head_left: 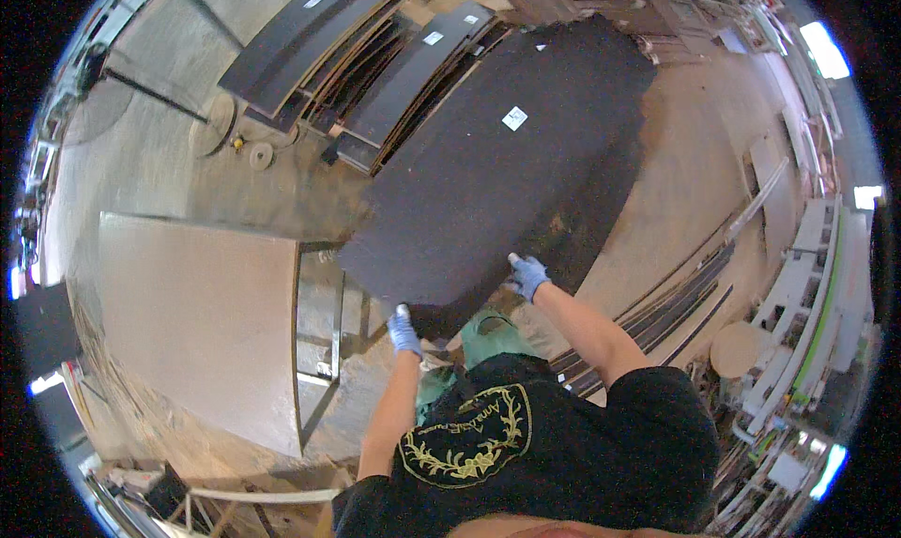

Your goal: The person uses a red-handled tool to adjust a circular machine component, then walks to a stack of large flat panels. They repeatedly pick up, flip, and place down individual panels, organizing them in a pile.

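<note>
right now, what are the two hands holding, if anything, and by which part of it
The large dark sheet, by the edge nearest the person: the left hand grips it there, the right hand farther right.

Head view: left fisheye, head-worn, facing down and forward. Shirt (601, 453) very near, at lower edge; floor (690, 144) farther off.

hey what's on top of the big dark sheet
A white label is on the sheet, with a smaller white mark farther away. Most of what's beneath is covered.
</note>
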`<state>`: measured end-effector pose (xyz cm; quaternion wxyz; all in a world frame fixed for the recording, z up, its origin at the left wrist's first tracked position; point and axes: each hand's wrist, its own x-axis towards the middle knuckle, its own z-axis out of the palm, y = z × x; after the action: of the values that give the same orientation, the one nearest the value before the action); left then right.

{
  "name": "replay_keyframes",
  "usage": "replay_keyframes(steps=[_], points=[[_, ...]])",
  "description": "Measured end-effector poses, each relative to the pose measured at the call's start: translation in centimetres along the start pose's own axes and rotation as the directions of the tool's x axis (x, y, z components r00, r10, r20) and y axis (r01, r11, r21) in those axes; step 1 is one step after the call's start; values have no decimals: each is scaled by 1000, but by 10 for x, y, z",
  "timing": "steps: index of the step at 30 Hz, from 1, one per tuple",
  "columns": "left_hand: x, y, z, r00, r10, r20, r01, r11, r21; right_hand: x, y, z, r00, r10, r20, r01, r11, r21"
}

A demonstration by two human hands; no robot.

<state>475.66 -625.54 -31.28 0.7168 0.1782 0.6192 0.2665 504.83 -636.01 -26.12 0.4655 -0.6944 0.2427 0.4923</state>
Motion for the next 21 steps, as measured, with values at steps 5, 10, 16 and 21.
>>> replay_keyframes(steps=[5, 10, 16, 21], points=[[-67, 86, -42, 956, 169, -239, -213, 962, -173, -22, -26, -8, 914, 89, 397, -206, 942, 264], [-169, 125, -24, 756, 356, -550, -343, 930, 131, -59, -220, -102, 875, -146, 462, -123, 855, 504], [-273, 90, -15, 488, 392, -780, -451, 878, 159, -53, -247, -115, 776, -29, 630, -273, 885, 377], [-348, 40, 24, 444, 196, -875, -524, 848, -76, -66, -277, -114, 688, 87, 721, -370, 896, 245]])
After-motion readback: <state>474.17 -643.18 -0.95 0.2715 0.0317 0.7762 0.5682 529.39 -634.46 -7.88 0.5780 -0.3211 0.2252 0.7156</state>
